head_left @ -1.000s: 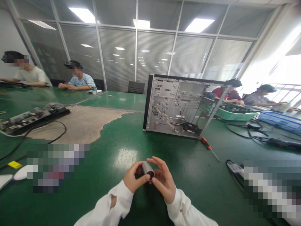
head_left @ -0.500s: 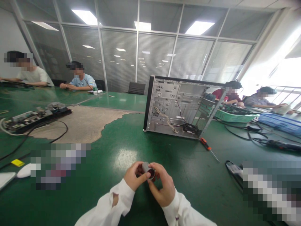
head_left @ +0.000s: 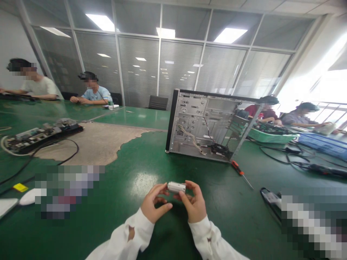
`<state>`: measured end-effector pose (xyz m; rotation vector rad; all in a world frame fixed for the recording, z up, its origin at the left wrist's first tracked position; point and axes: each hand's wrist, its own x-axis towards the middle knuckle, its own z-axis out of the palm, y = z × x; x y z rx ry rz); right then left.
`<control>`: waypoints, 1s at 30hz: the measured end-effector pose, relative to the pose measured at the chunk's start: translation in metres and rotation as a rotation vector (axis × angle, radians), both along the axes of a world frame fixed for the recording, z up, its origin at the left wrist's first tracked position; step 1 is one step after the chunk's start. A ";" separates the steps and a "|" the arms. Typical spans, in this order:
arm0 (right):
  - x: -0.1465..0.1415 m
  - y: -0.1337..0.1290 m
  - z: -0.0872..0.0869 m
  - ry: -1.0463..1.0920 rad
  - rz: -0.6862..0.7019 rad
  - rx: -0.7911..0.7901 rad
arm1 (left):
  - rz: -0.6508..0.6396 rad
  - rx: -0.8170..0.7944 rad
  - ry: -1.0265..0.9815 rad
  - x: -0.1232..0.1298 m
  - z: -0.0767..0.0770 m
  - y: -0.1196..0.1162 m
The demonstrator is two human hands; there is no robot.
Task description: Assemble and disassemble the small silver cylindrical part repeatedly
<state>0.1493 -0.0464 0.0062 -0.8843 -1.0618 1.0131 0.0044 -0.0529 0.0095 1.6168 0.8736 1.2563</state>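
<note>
A small silvery cylinder [head_left: 176, 187] lies sideways between my two hands, just above the green table [head_left: 151, 166]. My right hand [head_left: 195, 203] grips its right end between thumb and fingers. On the other side, my left hand [head_left: 155, 203] has its index fingertip at the cylinder's left end, while its thumb is spread away below. Beyond my hands stands an open computer case [head_left: 206, 124] with loose wires and a black fan inside. A screwdriver with an orange and black handle [head_left: 237, 168] lies by the case's lower right corner.
At the left, a circuit assembly [head_left: 43, 133] rests near a bare brown patch of tabletop [head_left: 94, 141] with black cables. Green [head_left: 273, 136] and blue [head_left: 322, 144] baskets and more cables are at the right. Several people sit around the table.
The cylinder has turned from showing its open end to lying sideways. My left thumb has come off it, and my hands have moved slightly apart.
</note>
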 end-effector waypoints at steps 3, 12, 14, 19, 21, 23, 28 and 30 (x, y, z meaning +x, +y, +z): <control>0.001 0.004 -0.002 0.046 -0.004 -0.055 | 0.004 0.034 0.030 -0.001 0.002 0.000; 0.001 0.002 0.001 -0.032 0.149 -0.143 | 0.095 0.192 0.185 0.001 0.002 -0.003; 0.000 0.000 0.000 -0.072 0.199 -0.129 | 0.104 0.171 0.196 0.002 0.001 -0.004; -0.001 -0.004 -0.003 -0.109 0.306 -0.125 | 0.075 0.055 0.165 0.003 0.003 -0.004; -0.001 -0.004 -0.001 -0.093 0.332 -0.114 | 0.064 -0.017 0.088 0.002 0.003 -0.001; 0.000 -0.005 0.000 -0.075 0.348 -0.081 | 0.060 -0.143 -0.044 0.002 0.003 0.003; 0.001 -0.009 0.005 -0.118 0.328 0.058 | -0.011 -0.634 -0.530 0.000 0.004 0.010; 0.002 -0.011 0.007 -0.206 0.281 0.137 | -0.044 -0.820 -0.703 0.000 0.007 0.009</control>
